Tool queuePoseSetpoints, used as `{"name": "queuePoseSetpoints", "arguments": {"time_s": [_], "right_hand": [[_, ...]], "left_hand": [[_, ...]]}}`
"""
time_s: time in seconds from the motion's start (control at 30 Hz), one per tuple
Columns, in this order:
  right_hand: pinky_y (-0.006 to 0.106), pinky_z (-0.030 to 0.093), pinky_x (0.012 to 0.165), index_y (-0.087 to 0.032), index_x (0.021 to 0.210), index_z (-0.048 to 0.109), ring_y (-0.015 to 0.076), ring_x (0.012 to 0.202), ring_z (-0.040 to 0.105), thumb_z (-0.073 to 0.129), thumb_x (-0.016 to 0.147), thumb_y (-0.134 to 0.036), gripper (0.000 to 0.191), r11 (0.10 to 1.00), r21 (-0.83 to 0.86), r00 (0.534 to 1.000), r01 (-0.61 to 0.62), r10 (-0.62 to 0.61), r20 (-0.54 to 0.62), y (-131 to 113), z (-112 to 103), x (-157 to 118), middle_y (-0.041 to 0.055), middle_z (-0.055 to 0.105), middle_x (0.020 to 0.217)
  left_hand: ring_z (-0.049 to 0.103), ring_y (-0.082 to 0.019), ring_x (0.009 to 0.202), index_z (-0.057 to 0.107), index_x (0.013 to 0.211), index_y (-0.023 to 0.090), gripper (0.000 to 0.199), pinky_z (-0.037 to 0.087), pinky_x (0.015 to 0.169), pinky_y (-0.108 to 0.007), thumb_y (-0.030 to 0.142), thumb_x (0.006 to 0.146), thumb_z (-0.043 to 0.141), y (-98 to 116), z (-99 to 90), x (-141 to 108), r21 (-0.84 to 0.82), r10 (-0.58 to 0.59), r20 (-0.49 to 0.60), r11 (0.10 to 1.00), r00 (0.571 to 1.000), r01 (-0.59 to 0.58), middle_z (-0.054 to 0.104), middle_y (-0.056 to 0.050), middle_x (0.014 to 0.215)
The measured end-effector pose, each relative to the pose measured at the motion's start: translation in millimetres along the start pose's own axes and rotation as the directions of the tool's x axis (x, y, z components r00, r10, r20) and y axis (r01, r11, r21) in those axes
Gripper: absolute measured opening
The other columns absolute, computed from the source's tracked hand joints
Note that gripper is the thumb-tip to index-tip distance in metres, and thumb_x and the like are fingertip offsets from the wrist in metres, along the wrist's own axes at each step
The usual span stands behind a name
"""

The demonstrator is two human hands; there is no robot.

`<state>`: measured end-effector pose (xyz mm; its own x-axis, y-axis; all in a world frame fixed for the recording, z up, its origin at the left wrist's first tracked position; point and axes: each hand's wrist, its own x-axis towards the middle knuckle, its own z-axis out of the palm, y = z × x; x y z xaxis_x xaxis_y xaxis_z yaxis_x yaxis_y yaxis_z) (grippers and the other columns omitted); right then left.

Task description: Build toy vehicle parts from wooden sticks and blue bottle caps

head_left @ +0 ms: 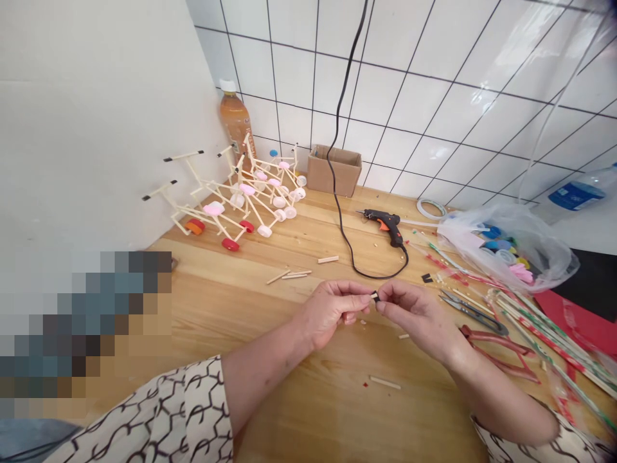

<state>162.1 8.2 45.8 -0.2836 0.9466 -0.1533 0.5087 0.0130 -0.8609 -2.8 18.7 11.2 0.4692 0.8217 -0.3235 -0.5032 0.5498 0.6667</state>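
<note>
My left hand (332, 314) pinches a short wooden stick (373, 296) between thumb and fingers; only its tip shows. At that tip is a small black strip (376, 297), with the thumb and forefinger of my right hand (418, 316) closed on it. Whether the strip is wrapped fully round the wood I cannot tell. More black pieces (427, 278) lie right of my hands. A loose stick (384, 382) rests in front of them, another (328, 260) behind. At the back left stand several small stick-built tricycles (247, 190) with bottle-cap wheels, some having black-tipped handlebars.
A black glue gun (385, 222) lies behind my hands, its cord running up the wall. To the right are scissors (472, 311), red-handled pliers (501, 350), wrapped sticks (554, 334) and a plastic bag (554, 241) of caps. A cardboard box (337, 173) and tea bottle (236, 125) stand behind.
</note>
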Motion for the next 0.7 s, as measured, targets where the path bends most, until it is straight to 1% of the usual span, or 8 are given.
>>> {"name": "queuePoseSetpoints", "arguments": {"time_s": [0.23, 0.7], "right_hand": [[0.025, 0.031, 0.054, -0.019, 0.068, 0.050, 0.0114, 0.059, 0.038, 0.051, 0.077, -0.032, 0.016, 1.000, -0.012, 1.000, 0.005, -0.005, 0.031, -0.4, -2.2, -1.4, -0.0036, 0.044, 0.062], [0.025, 0.031, 0.055, -0.019, 0.068, 0.050, 0.0109, 0.059, 0.037, 0.050, 0.077, -0.030, 0.014, 1.000, -0.007, 0.999, 0.018, -0.018, 0.040, -0.3, -2.3, -0.3, -0.0039, 0.043, 0.062]], "left_hand": [[0.039, -0.001, 0.039, 0.071, 0.065, 0.015, 0.018, 0.018, 0.044, -0.020, 0.021, 0.052, 0.082, -1.5, -0.7, 0.6, 0.000, 0.004, 0.017, 1.000, 1.000, -0.004, 0.061, 0.001, 0.051], [0.039, -0.001, 0.038, 0.071, 0.064, 0.015, 0.019, 0.019, 0.044, -0.019, 0.020, 0.050, 0.082, -2.4, -1.0, 0.4, -0.018, 0.002, 0.016, 1.000, 1.000, -0.001, 0.061, 0.001, 0.050]]}}
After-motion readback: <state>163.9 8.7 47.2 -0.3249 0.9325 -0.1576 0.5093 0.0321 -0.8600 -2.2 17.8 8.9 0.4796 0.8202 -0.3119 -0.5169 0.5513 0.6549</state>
